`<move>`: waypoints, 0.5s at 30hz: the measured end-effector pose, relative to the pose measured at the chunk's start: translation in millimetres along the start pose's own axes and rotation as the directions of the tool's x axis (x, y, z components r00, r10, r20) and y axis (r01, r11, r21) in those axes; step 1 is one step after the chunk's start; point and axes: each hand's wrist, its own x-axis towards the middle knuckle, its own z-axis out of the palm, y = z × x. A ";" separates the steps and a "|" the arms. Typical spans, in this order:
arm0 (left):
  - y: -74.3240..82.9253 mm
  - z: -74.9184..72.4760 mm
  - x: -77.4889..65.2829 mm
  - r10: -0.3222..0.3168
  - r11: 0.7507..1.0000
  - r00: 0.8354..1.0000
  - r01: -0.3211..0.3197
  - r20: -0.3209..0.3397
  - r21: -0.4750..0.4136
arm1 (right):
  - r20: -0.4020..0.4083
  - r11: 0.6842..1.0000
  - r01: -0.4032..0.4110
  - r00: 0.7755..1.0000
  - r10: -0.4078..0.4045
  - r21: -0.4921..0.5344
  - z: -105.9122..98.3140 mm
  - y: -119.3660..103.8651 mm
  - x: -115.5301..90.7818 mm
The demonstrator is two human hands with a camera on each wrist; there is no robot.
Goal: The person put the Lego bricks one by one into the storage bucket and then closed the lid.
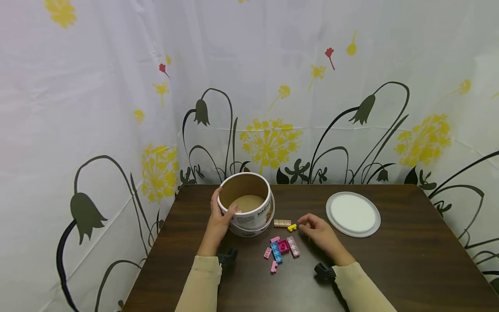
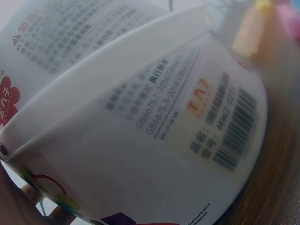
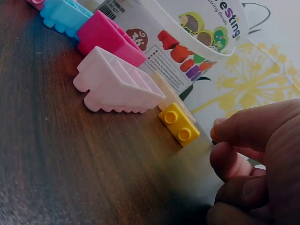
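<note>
In the head view a white round bucket [image 1: 249, 222] with printed sides stands at the table's far left, its mouth upward. My left hand [image 1: 219, 221] grips its rim, thumb over the near edge and fingers round the left side. A small pale piece shows inside, near the thumb. My right hand [image 1: 320, 234] is just right of a yellow toy brick [image 1: 292, 227], apart from it, fingers loosely bent and nothing seen in them. Behind the yellow brick lies a peach brick [image 1: 282, 223]. The right wrist view shows the yellow brick's two studs close to the fingertips.
Nearer me lie a blue brick [image 1: 276, 252], a magenta brick [image 1: 283, 246], a light pink long brick [image 1: 293, 246] and several small pink ones. A white round lid [image 1: 353, 214] lies flat at the right. A flowered curtain [image 1: 249, 86] hangs behind the table.
</note>
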 end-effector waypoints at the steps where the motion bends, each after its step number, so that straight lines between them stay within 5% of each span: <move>1: 0.0 -0.2 0.3 0.001 1.000 1.000 -0.001 -0.001 0.000 | 0.005 1.000 0.006 1.000 -0.006 -0.020 0.3 -0.4 0.5; 15: -0.1 -0.3 -1.4 -0.018 1.000 1.000 0.018 0.000 0.014 | 0.039 0.982 -0.020 0.999 0.028 -0.189 4.2 -6.8 -1.4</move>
